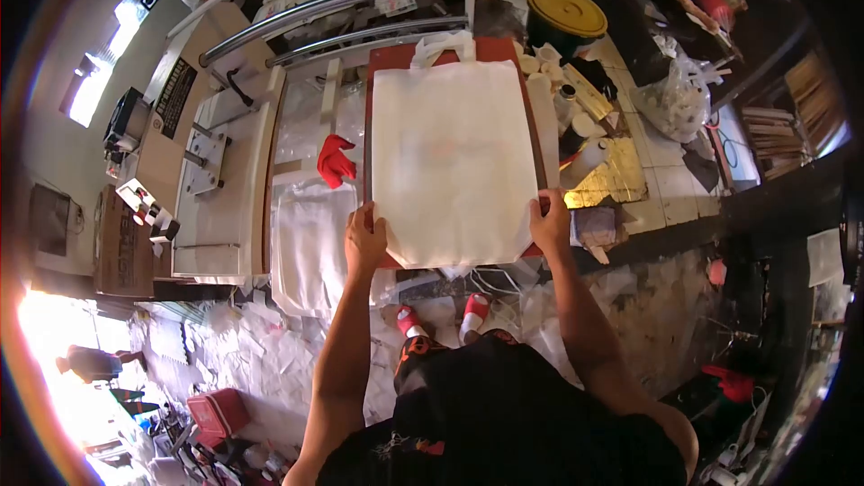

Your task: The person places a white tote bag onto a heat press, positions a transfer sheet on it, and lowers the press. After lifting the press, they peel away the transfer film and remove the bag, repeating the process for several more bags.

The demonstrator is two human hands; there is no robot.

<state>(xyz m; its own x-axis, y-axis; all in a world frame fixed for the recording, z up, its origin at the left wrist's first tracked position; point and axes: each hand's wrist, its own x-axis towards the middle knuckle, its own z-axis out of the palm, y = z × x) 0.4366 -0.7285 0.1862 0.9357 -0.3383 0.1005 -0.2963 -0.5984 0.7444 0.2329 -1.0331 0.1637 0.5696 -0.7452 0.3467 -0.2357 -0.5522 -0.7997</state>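
Note:
A white tote bag (450, 162) lies flat on a reddish-brown board (495, 50), its handles at the far end. My left hand (364, 238) grips the bag's left edge near the lower corner. At the opposite edge, my right hand (551, 223) pinches the fabric close to the lower right corner. Both thumbs show along the sides; the other fingers are partly hidden. A faint reddish mark shows through the middle of the bag. Left of the board is a crumpled red cloth (336, 162).
Metal rails (351, 9) cross beyond the board. A machine with a metal plate (208, 162) stands left. A bucket with a yellow lid (567, 13), several jars and gold sheeting (612, 171) sit right. White sheets litter the floor (261, 351). Other people are partly visible at left.

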